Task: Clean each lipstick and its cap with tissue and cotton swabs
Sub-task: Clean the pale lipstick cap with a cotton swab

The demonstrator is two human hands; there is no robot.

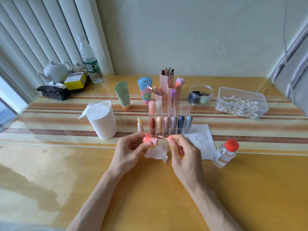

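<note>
My left hand [131, 148] grips a coral-pink lipstick cap [150, 140] lying sideways, its open end facing right. Between thumb and fingers my right hand [179, 147] pinches a cotton swab [162, 137], whose tip sits just to the right of the cap's mouth. A crumpled tissue [157, 153] lies on the table under both hands. An uncapped pale-yellow lipstick [140, 125] stands upright left of the clear organizer [183, 129], which holds several capped lipsticks.
A tissue roll [102, 120] stands at the left. A flat tissue [201, 139] and a red-capped clear bottle [225, 152] lie to the right. A cotton swab box [241, 103], a jar, pink brush holders and two tubes are further back.
</note>
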